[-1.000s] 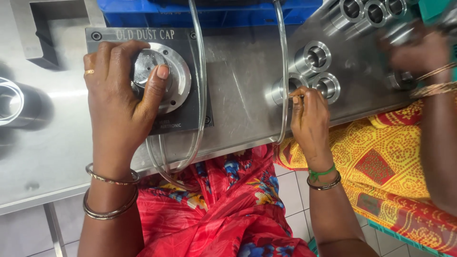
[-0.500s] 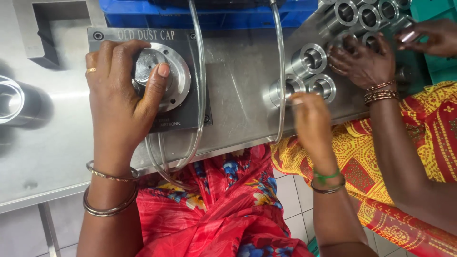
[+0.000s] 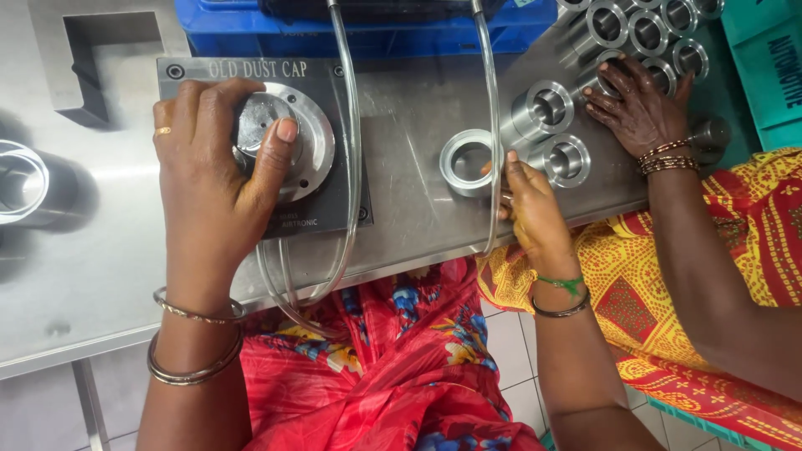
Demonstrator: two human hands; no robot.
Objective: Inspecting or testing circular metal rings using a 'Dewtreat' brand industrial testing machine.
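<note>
My left hand (image 3: 213, 179) rests over a round metal part (image 3: 280, 146) seated on a dark square fixture plate (image 3: 330, 213), fingers curled around it and thumb on its rim. My right hand (image 3: 533, 209) lies at the steel table's (image 3: 409, 200) front edge, its fingertips touching a loose metal ring (image 3: 465, 161) that lies flat on the table. Just right of that ring stand two flanged metal sleeves (image 3: 555, 134).
A co-worker's hand (image 3: 639, 104) with bangles rests among several metal sleeves (image 3: 639, 29) at the back right. Two clear hoses (image 3: 493, 125) run down across the table. A blue crate (image 3: 359, 25) sits behind, and a steel cylinder (image 3: 25, 184) stands far left.
My right hand has drawn a metal ring leftward, away from the sleeves. The co-worker's hand came in from the right and settled on the sleeves. My left hand stayed put.
</note>
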